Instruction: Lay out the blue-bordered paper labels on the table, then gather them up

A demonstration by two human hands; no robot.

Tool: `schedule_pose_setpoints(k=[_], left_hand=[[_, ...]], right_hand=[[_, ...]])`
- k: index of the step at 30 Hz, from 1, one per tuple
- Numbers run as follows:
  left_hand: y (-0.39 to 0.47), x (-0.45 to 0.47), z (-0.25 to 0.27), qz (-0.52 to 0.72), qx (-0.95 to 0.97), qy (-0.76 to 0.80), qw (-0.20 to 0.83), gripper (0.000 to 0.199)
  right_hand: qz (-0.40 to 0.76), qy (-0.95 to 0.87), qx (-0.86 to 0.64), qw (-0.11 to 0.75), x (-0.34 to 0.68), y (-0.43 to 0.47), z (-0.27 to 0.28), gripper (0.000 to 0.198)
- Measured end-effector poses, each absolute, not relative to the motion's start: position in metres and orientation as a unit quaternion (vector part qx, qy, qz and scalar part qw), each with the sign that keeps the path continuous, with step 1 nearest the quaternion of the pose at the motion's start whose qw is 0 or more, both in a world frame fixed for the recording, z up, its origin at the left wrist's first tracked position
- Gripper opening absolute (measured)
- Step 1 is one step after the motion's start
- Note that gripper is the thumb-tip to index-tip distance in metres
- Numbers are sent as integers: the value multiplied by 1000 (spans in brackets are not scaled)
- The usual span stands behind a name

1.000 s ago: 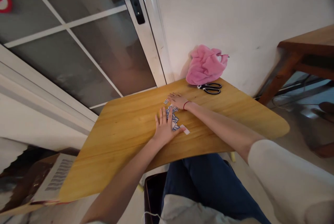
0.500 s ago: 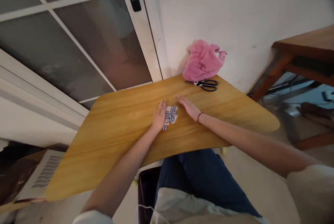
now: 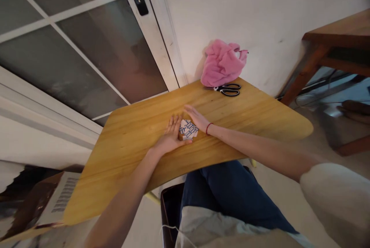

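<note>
Between my two hands lies a small loose pile of white paper pieces with blue markings (image 3: 189,129) on the wooden table (image 3: 130,128). My left hand (image 3: 172,134) rests flat at the pile's left side, fingers spread and thumb along its near edge. On the far right side of the pile, my right hand (image 3: 198,118) is on edge with its fingers stretched out, curving around the pieces. Neither hand grips anything. Which pieces touch the fingers I cannot tell.
Black-handled scissors (image 3: 229,89) lie at the table's back, their blades partly under a pink cloth bundle (image 3: 222,63) against the wall. A glazed door (image 3: 110,44) stands behind on the left. A cardboard box (image 3: 54,201) is at the lower left, and a brown wooden table (image 3: 341,40) at the right.
My right hand has moved left to the pile. My left hand has turned and spread, its thumb now at the near edge. The paper pieces sit closer together. The view has shifted slightly.
</note>
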State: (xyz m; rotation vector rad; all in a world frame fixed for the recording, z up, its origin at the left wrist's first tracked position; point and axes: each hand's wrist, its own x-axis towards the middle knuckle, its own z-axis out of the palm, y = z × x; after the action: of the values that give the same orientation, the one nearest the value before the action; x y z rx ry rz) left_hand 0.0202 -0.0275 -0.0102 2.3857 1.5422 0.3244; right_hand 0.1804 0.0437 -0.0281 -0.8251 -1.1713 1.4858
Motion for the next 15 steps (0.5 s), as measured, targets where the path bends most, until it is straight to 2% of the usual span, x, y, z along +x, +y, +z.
schedule_pose_setpoints(k=[4,9,12,15], left_hand=[[-16,28,-19,144,808,546,167,94],[-20,16,-13,156,803,510,265,90],[-27,24,-14,178,787,540,240,77],[-33,46,-19,184,760,585,216,82]], right_hand=[[667,-439,-343,494,162,43,-28,40],[680,-385,-358,511,183,45,-24,37],[694,-373,-356,502,186,40,-21,34],[724,-374,-341,469,176,35,-17,31]])
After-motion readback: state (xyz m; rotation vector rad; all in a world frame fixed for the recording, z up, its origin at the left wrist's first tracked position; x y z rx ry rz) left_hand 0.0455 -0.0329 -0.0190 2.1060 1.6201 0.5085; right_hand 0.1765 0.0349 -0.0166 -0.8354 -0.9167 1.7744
